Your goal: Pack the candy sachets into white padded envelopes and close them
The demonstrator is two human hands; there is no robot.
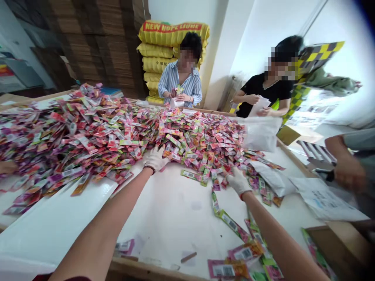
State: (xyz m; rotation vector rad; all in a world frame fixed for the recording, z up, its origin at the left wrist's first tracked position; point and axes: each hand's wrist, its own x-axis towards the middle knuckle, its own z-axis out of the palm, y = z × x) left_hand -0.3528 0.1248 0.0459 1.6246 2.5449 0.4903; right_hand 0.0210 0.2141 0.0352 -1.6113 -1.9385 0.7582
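A large heap of small colourful snack packets (pixel 187 136), pink, green, red and purple, lies across the white table. My left hand (pixel 155 158), in a white glove, rests at the near edge of the heap with its fingers spread against the packets. My right hand (pixel 238 182), gloved too, reaches into the heap's right edge. Its thumb and fingers look apart, though the tips are partly lost among the packets. Below my right wrist, a loose trail of green and pink packets (pixel 231 224) runs towards the table's front edge.
A filled white bag (pixel 261 132) and a flat white pouch (pixel 326 199) lie at the right. Two people (pixel 181 84) across the table hold white bags. Another person's hand (pixel 350 171) is at far right. A white board (pixel 67 218) lies at left; yellow sacks (pixel 156 64) stand behind.
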